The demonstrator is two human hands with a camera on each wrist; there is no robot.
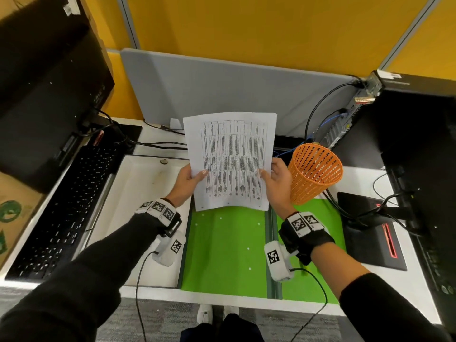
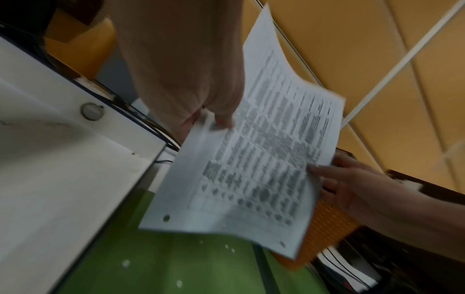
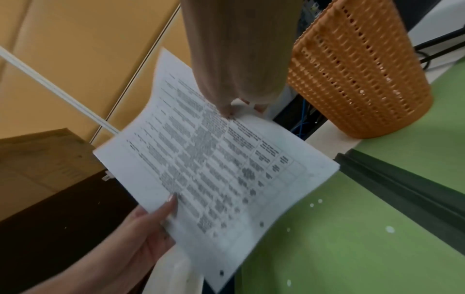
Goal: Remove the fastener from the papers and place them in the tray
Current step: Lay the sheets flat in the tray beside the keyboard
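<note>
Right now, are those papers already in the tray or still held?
Held. Left hand and right hand pinch the papers by opposite edges, above the green folder, beside the white tray.

An orange mesh basket [image 1: 315,173] stands on the white desk [image 1: 365,178], touching the far edge of a green folder [image 1: 223,253] that lies open with small white paper dots scattered on it. A black keyboard [image 1: 66,211] lies at the left, in front of a black monitor [image 1: 44,95]. Another black monitor [image 1: 419,154] stands at the right, its base [image 1: 370,228] just beside the folder. Black and blue cables [image 1: 318,104] run along a grey partition [image 1: 222,90], with yellow wall panels [image 1: 246,28] behind.
</note>
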